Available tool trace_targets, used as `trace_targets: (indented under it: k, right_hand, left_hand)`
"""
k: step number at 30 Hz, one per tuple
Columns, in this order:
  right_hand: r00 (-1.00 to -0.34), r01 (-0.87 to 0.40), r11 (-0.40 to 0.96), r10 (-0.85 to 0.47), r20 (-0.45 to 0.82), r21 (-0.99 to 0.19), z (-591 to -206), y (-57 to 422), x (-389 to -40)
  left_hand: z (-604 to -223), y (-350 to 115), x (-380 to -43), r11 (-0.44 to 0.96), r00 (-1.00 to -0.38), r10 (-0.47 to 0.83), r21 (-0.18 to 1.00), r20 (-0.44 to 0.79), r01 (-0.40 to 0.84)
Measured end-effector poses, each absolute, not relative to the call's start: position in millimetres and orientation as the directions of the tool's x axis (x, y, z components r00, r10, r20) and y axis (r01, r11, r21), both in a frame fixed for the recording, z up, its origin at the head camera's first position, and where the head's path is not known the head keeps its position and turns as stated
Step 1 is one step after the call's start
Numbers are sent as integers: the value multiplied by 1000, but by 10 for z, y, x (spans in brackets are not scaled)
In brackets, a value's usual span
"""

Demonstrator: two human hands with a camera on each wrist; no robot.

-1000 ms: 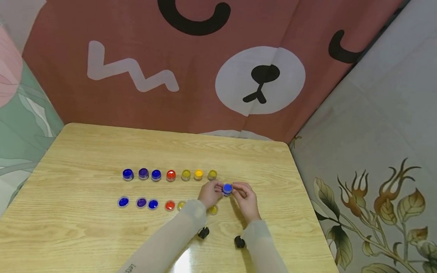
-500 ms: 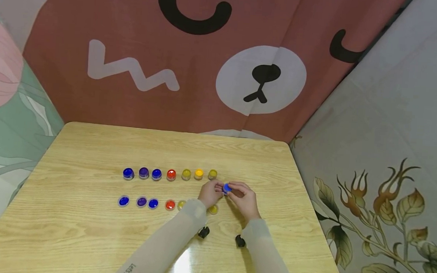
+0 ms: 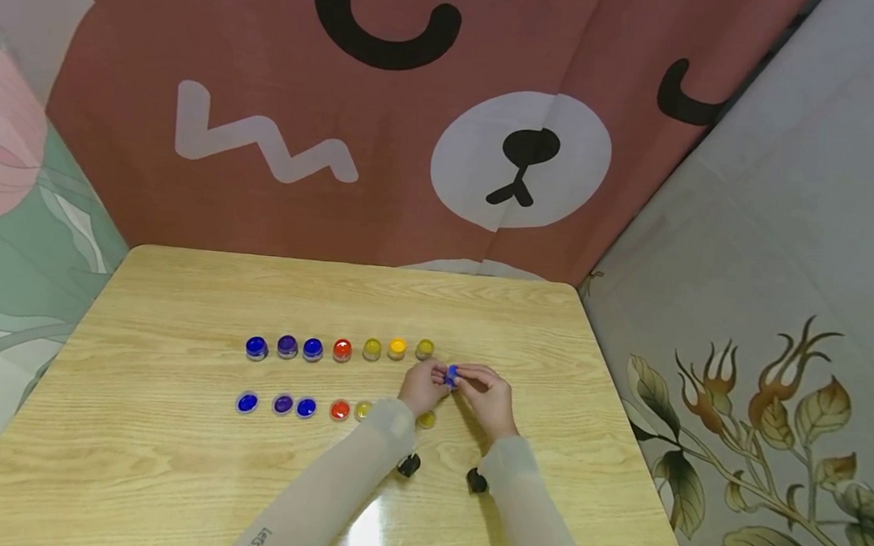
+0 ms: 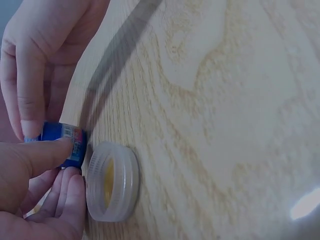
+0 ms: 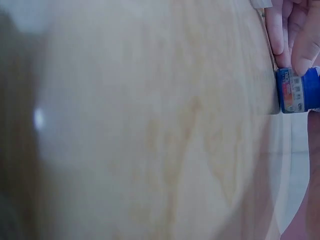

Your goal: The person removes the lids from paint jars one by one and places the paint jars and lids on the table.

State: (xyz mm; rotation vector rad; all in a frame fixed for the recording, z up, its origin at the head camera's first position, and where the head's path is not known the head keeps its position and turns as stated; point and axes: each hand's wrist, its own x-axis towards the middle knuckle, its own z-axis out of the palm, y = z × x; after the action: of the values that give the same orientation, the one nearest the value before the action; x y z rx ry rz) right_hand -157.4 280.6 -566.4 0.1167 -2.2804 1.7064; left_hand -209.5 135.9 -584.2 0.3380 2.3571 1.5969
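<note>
Both hands meet at a small blue paint jar [image 3: 450, 380] at the right end of the jar rows. My left hand [image 3: 422, 388] grips its labelled body, thumb pressed on the label in the left wrist view. My right hand [image 3: 492, 403] pinches the jar's blue lid [image 3: 453, 371] from the other side. In the right wrist view the jar [image 5: 294, 92] shows its label beside the thumb, with the lid end toward the frame edge. Whether the lid has come apart from the jar is hidden by fingers. A translucent lid [image 4: 120, 182] with yellow inside lies close to my left hand.
On the wooden table [image 3: 169, 474] stands a back row of small jars, including a blue jar [image 3: 256, 347], a red jar [image 3: 342, 350] and a yellow jar [image 3: 397, 348]. In front lies a row of lids, such as a red lid [image 3: 340, 410]; my left forearm covers part of it.
My right hand has moved from the jar's side onto its top and now pinches the lid. The jar's blue top has turned out of full view. My left hand stays nearly still.
</note>
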Motion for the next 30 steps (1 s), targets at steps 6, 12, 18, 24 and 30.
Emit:
trace_targets:
  k: [6,12,18,24,30]
  right_hand:
    - [-950,-221,260,159,267,-940,-5665,2813,-1571]
    - [-946,-87,246,284,157,-965,-5631,2836,-1564]
    - [-917,11,149,397,50,-989,-5784,2956,-1629]
    - [-933,84,91,357,-46,-992,-5899,3072,-1643]
    - [-968,181,186,205,-142,-966,-5772,3075,-1555]
  left_hand:
    - [-5827,1411,-2081,414,-934,345,908,-88,67]
    - [-5792,1442,-2077,480,-930,366,864,-42,150]
    - [-5800,1485,-2111,558,-929,369,805,-27,198]
    - [-5845,1499,-2199,596,-934,356,778,-33,200]
    - [-5819,1508,-2229,624,-936,352,750,-21,218]
